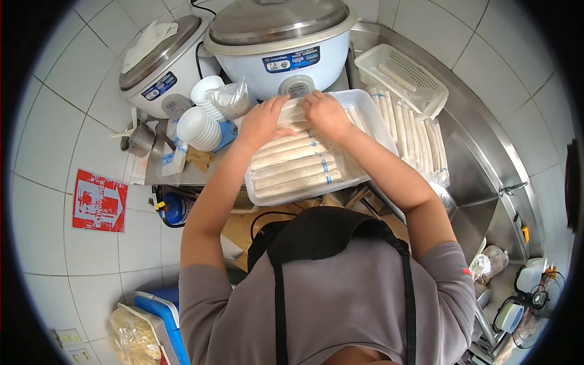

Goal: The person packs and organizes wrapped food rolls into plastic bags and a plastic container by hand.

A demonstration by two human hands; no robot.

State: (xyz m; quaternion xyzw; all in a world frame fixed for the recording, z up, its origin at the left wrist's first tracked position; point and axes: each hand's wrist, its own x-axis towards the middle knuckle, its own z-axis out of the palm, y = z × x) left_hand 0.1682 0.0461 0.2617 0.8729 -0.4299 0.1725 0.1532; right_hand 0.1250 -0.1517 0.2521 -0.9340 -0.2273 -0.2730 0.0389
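Translucent plastic tub (372,112), centre; it holds pale wrapped rolls (292,161) with blue print, side by side. Left hand (261,125), tub's 11 o'clock: lies on the rolls, thumb apart from fingers. Right hand (326,115), tub's 12 o'clock: fingers bend at the rolls; whether they pinch, cannot tell. Beyond the tub: large rice cooker (280,61), 12 o'clock; 2 stacks of white cups (199,129), 10 o'clock; perforated basket (432,91), 2 o'clock.

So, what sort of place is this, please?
Probably the kitchen of a small food business: there are two large rice cookers, stacks of white cups, and a steel sink.
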